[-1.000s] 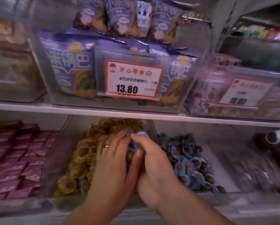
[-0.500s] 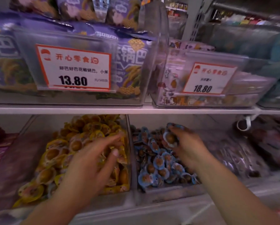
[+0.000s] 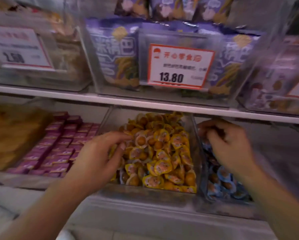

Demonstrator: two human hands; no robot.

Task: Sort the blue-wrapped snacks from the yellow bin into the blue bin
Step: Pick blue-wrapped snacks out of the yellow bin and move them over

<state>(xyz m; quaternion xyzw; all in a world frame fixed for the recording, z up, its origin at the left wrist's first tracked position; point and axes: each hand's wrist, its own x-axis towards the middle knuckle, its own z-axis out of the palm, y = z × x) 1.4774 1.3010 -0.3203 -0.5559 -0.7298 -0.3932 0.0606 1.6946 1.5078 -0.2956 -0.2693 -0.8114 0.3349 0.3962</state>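
Note:
The clear yellow bin [image 3: 145, 193] on the lower shelf is full of yellow-wrapped snacks [image 3: 162, 153]. My left hand [image 3: 96, 158] rests on its left side, fingers stretched out and touching the wrappers. No blue wrapper shows among them. To the right stands the clear blue bin [image 3: 201, 184] holding blue-wrapped snacks [image 3: 223, 184]. My right hand [image 3: 230, 148] hovers over the back of that bin with its fingers curled under. Whether they hold anything is hidden by the back of the hand.
Pink boxes [image 3: 62, 146] fill the bin to the left, with brownish packets [image 3: 12, 135] beyond. The white upper shelf edge [image 3: 145, 103] hangs just above the bins, carrying purple snack bags [image 3: 114, 54] and a 13.80 price tag [image 3: 178, 64].
My right hand left my left hand at the yellow bin and carried blue-wrapped snacks to the blue bin, where it now stays. The left hand remained on the yellow snacks.

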